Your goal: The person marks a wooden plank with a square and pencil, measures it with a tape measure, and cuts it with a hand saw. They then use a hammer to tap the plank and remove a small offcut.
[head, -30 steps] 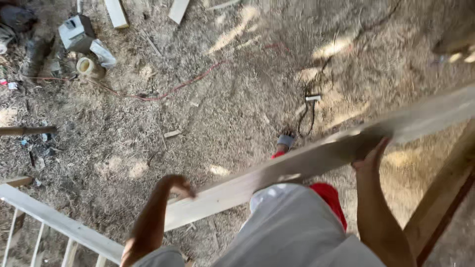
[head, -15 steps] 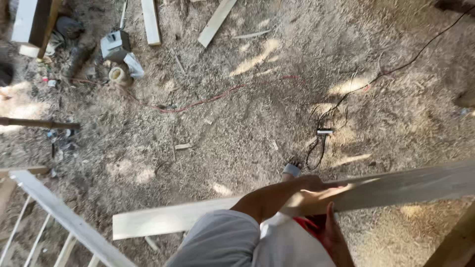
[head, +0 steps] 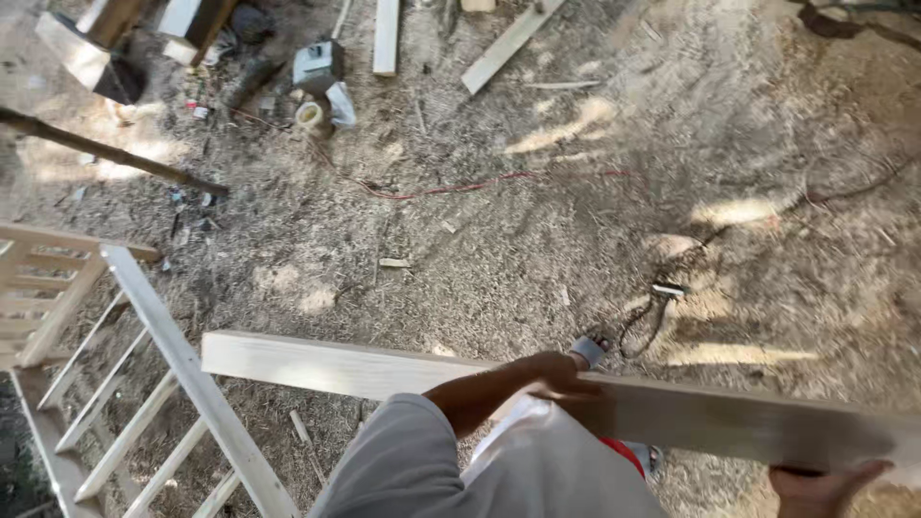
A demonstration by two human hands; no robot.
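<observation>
A long pale wooden plank (head: pixel 317 366) stretches across the lower part of the head view, from the left middle to the right edge. My left hand (head: pixel 556 376) rests on its top edge near the middle, fingers curled over the wood. My right hand (head: pixel 825 484) grips the plank from underneath at the lower right corner, only its fingers showing. My grey sleeve and white shirt fill the bottom centre. Below lies sawdust-covered ground.
A white wooden railing frame (head: pixel 144 384) stands at the lower left. A dark pole (head: pixel 106 153) slants at the upper left. Loose boards (head: pixel 504 48), a grey box (head: pixel 317 62), a tape roll (head: pixel 309 115), a red cord (head: pixel 460 184) and a black cable (head: pixel 652 317) lie on the ground.
The plank has swung so its left end sits higher and its right end lower. My left hand now lies on top of it, and the view has shifted, showing more railing.
</observation>
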